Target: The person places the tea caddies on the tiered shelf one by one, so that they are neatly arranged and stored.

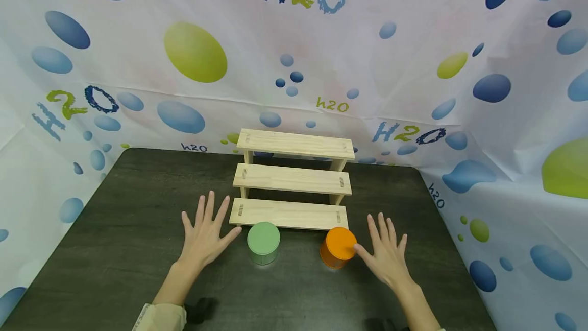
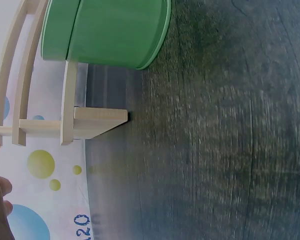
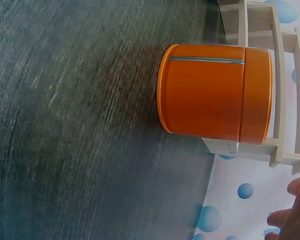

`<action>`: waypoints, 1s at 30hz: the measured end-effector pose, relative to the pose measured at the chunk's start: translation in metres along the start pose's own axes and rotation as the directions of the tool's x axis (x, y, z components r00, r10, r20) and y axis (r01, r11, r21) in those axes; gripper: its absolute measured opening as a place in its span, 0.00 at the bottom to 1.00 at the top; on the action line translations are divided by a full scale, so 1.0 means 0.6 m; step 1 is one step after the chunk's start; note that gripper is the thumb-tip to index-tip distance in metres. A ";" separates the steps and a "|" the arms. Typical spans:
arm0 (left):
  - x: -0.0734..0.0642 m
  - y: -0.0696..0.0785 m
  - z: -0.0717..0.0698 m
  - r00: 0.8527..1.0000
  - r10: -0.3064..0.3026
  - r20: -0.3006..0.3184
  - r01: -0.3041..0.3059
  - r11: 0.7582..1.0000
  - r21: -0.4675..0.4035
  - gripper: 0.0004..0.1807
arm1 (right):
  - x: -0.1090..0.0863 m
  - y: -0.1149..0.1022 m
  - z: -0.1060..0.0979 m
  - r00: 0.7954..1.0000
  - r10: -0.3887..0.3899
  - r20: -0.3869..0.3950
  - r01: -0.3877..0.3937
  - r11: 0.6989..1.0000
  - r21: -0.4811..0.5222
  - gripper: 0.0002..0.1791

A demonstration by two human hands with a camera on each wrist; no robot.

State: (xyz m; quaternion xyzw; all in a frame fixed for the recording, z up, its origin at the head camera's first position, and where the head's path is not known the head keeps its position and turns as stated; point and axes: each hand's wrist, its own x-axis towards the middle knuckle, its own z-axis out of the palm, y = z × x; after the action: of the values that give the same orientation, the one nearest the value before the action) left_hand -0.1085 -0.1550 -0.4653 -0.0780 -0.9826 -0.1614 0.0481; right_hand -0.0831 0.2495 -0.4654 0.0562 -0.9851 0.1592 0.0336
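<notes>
My left hand (image 1: 203,239), fingers spread and straight, is just left of a round green tin (image 1: 264,242) with a lid. On the other side, my right hand (image 1: 386,254) is also spread out, its thumb tip right at the edge of a round orange tin (image 1: 338,247). Both tins stand upright on the dark table in front of a three-step wooden shelf (image 1: 288,214). In the left wrist view the green tin (image 2: 110,32) shows its side and lid seam. The orange tin (image 3: 210,92) has a silvery vertical seam in the right wrist view.
The dark wood-grain table (image 1: 115,249) reaches back to a white curtain (image 1: 257,40) printed with blue and green drops and H2O lettering. That curtain also hangs along the left and right sides. The shelf stands near the table's back edge.
</notes>
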 end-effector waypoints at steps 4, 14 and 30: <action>-0.001 -0.003 -0.002 1.000 -0.001 0.009 0.001 1.000 -0.003 0.45 | -0.002 -0.001 0.001 1.000 0.012 0.004 -0.012 0.999 0.039 0.45; -0.001 -0.011 -0.005 1.000 0.013 0.006 -0.013 1.000 -0.004 0.39 | -0.006 -0.006 0.004 0.999 0.031 0.042 -0.035 0.995 0.096 0.43; 0.004 -0.038 0.007 1.000 -0.001 0.022 0.001 0.999 -0.040 0.35 | -0.015 -0.010 0.012 1.000 0.001 0.025 -0.004 0.989 0.148 0.41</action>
State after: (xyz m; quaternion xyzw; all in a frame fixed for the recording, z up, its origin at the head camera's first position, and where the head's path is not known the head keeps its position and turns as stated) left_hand -0.1153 -0.1744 -0.4759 -0.0802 -0.9798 -0.1800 0.0355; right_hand -0.0740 0.2425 -0.4708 0.0593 -0.9709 0.2314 0.0167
